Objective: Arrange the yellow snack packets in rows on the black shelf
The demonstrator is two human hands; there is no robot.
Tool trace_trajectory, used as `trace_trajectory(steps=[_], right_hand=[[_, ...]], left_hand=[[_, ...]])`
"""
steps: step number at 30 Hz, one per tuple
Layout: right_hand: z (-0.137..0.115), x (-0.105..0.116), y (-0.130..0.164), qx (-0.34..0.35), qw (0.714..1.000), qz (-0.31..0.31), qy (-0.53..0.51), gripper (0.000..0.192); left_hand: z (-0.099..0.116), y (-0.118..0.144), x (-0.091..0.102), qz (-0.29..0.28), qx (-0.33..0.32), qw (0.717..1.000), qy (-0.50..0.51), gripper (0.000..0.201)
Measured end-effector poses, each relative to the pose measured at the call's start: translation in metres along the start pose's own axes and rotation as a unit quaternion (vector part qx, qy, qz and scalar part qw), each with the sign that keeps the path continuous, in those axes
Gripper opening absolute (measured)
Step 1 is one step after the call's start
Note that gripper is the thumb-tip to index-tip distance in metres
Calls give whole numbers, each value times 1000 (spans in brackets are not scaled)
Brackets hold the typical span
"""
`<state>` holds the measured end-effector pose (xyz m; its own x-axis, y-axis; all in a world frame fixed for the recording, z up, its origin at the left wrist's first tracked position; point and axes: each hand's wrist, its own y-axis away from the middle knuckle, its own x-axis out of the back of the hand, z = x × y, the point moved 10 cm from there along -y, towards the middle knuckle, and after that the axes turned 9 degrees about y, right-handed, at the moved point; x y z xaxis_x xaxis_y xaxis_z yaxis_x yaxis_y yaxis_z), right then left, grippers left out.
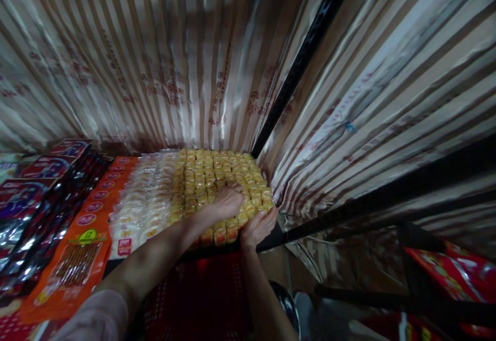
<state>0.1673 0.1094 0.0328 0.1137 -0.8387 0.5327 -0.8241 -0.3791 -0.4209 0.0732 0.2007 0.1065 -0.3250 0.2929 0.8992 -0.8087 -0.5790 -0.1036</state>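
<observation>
Rows of small yellow wrapped snack packs [196,175] stand closely packed in a block on a dark shelf. My left hand [229,200] is over the right half of this block, with its fingertips down among the packs. Its fingers are blurred, and whether they grip a pack is hidden. At the block's front right corner, my right hand [259,227] lies along the outer packs with its fingers stretched out, palm side against them. Clear-wrapped white packets [145,201] stand in rows directly left of the yellow block.
Orange snack bags [91,232] and dark shiny bags [29,196] overlap farther left. A striped, printed sheet [186,62] hangs behind, with a black metal post [298,72] at the corner. A red crate [197,294] is below the shelf, and red packages [457,271] lie lower right.
</observation>
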Motion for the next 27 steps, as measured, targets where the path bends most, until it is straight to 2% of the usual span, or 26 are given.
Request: trace_trajectory(steps=[3, 5, 8, 12, 15, 19, 23, 27], right_hand=[[1, 0, 0, 1, 1000, 8, -9, 57], [2, -2, 0, 3, 1000, 7, -10, 58], [5, -2, -1, 3, 1000, 5, -17, 59], [9, 0, -3, 0, 999, -9, -45, 60], [13, 1, -7, -16, 997, -23, -71, 62], [28, 4, -14, -64, 992, -21, -108, 60], [46, 0, -23, -94, 987, -30, -128, 56], [43, 2, -34, -39, 993, -40, -99, 53]], left_hand=[[2, 2, -11, -29, -6, 999, -32, 31], [3, 1, -11, -20, 6, 999, -36, 32], [13, 10, -2, 31, -3, 999, -35, 33], [34, 52, 2, 110, -6, 994, 29, 34], [54, 92, -13, 118, -17, 988, 99, 32], [71, 133, -36, 141, -33, 982, 123, 29], [70, 151, -59, 123, -43, 985, 110, 27], [56, 158, -72, 93, -24, 993, 68, 29]])
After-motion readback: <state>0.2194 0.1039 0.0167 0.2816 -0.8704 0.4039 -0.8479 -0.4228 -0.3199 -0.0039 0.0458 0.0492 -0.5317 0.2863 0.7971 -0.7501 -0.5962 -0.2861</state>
